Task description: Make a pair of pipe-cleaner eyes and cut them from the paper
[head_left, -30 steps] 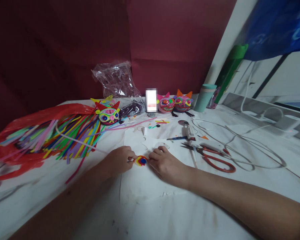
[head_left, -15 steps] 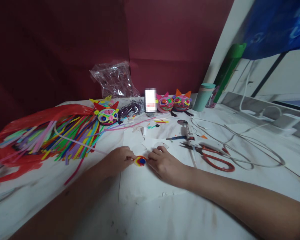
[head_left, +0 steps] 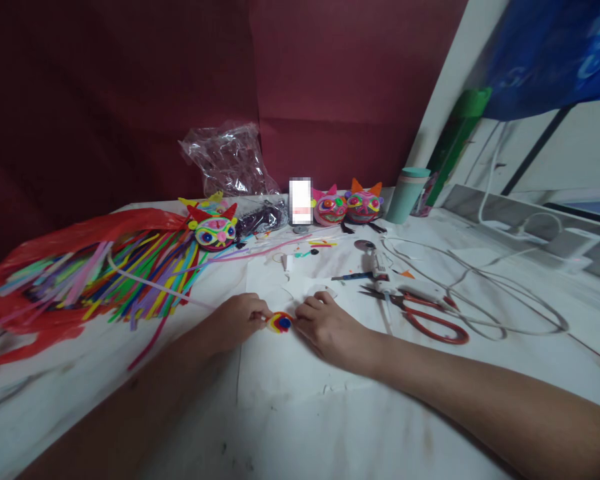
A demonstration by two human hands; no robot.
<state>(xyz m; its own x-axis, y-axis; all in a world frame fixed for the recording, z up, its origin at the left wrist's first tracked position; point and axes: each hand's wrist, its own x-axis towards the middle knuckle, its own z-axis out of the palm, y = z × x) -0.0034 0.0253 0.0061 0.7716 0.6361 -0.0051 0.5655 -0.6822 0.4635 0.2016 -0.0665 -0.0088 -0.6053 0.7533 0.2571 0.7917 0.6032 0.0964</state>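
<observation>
A small round coil of fuzzy pipe cleaner (head_left: pixel 281 323), with a blue centre and red, yellow and whitish rings, is held between both hands above a white sheet (head_left: pixel 285 373). My left hand (head_left: pixel 241 319) is closed, with thumb and forefinger pinching the coil's left edge. My right hand (head_left: pixel 333 333) has curled fingers, their tips at the coil's right edge. Orange-handled scissors (head_left: pixel 435 323) and a white glue gun (head_left: pixel 420 287) lie to the right of my right hand. A blue cutter knife (head_left: pixel 353 276) rests just beyond it.
Many coloured pipe cleaners (head_left: pixel 145 273) lie on a red plastic bag (head_left: pixel 45 243) at left. Finished animal heads (head_left: pixel 215 230) line the back, near a clear plastic bag (head_left: pixel 230 160). A green cup (head_left: pixel 407 195) stands at back right. A pale cable (head_left: pixel 510 327) loops across the right side.
Almost nothing differs. Both hands stay at the coil, which seems barely turned between the fingertips.
</observation>
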